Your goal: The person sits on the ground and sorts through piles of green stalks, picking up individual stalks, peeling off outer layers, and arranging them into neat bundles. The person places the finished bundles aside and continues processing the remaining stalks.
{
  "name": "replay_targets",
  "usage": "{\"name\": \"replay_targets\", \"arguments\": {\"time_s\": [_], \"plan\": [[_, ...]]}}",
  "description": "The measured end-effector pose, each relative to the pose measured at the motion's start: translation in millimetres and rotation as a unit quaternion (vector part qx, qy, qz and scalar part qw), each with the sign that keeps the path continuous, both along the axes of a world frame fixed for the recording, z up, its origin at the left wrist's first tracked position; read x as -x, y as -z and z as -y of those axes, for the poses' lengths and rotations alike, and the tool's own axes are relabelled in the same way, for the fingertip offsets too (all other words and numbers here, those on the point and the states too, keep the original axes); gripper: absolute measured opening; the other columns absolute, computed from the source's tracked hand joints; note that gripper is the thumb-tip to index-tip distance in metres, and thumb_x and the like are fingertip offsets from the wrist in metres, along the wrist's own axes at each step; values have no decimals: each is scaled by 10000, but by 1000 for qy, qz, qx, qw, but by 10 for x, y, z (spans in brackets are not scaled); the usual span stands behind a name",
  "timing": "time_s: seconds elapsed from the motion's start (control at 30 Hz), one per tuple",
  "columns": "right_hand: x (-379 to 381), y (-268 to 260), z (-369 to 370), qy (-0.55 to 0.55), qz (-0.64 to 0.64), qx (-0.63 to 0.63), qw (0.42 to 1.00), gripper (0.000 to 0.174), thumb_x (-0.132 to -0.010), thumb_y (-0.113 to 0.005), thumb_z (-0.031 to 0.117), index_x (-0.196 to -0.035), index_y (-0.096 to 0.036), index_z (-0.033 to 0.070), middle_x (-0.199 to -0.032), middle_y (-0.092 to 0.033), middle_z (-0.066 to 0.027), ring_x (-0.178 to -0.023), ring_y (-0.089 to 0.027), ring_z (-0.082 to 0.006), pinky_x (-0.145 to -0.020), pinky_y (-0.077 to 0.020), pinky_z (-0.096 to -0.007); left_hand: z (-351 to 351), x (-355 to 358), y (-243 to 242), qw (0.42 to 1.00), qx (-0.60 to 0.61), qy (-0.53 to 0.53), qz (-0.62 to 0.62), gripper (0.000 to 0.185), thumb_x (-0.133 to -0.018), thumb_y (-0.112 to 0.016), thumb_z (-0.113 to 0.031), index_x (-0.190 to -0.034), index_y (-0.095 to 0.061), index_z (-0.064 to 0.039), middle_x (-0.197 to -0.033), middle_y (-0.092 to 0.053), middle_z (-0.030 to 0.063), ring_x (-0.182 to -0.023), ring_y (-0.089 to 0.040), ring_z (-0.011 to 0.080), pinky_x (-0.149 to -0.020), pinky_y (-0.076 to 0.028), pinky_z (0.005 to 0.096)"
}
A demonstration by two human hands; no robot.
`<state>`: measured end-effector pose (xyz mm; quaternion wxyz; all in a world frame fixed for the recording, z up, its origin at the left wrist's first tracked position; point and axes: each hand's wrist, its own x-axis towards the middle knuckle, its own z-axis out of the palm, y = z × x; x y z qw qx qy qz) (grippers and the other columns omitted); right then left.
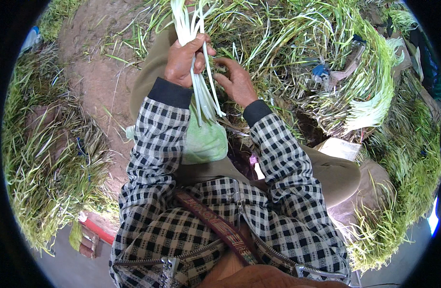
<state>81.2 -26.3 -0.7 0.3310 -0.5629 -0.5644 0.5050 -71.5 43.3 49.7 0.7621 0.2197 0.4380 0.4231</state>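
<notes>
My left hand (188, 61) is closed around a bunch of long leafy stalks with white lower parts (203, 102), possibly chives. The white ends hang towards me, over a light green cloth (209, 144) on my lap. One stalk stands slightly apart from the bunch on its right side. Just right of it is my right hand (236, 81), thumb and fingers spread, with nothing visible between them. Its fingertips come close to the stalks; whether they touch is unclear. The bunch's far end runs past the top edge of the picture.
Loose green leaves and dry straw-like litter (263, 46) cover the ground ahead. A large heap of stalks (368, 104) lies at the right, with a blue scrap (319, 70) beside it. Another leafy pile (54, 172) is at the left, past bare soil (94, 79). My bent knee (339, 176) is at right.
</notes>
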Motion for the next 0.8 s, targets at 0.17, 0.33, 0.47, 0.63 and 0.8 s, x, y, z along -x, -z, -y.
{"name": "replay_targets", "arguments": {"time_s": [0.17, 0.33, 0.47, 0.63, 0.8], "plan": [[15, 144, 285, -105, 52, -32, 993, 150, -839, -567, 153, -891, -603, 17, -795, -593, -167, -750, -583, -350, -675, -467, -404, 10, -17, -60, 999, 4, 17, -35, 205, -934, -508, -180, -1065, -535, -24, -689, -611, 105, -379, -394, 51, -323, -299, 190], [-81, 357, 652, -261, 152, 0, 953, 191, -832, -562, 190, -945, -610, 44, -810, -565, -155, -766, -576, -337, -685, -466, -413, 14, -15, -4, 999, 1, 18, -29, 217, -933, -512, -196, -1039, -514, -7, -802, -648, 144, -370, -407, 29, -317, -327, 168], [-84, 428, 802, -210, 91, 5, 973, 185, -806, -558, 188, -867, -610, 21, -842, -590, -190, -781, -581, -377, -702, -471, -439, 4, 3, 23, 999, 8, 19, -25, 183, -924, -501, -162, -1017, -504, -5, -813, -639, 154, -367, -402, 34, -316, -326, 169], [-249, 377, 522, 10, 86, 28, 996, 171, -853, -563, 164, -897, -607, 5, -709, -616, -124, -592, -576, -194, -586, -463, -323, 16, -12, -47, 999, 30, 28, -33, 153, -918, -496, -149, -995, -502, -18, -727, -592, 95, -367, -383, 32, -311, -311, 172], [-593, 757, 325, 153, 186, 27, 970, 171, -873, -547, 172, -912, -615, 20, -708, -637, -109, -601, -596, -204, -571, -468, -336, 33, -50, -119, 997, 38, 41, -54, 198, -943, -505, -249, -942, -509, -50, -673, -553, 40, -381, -371, 18, -308, -285, 162]]}}
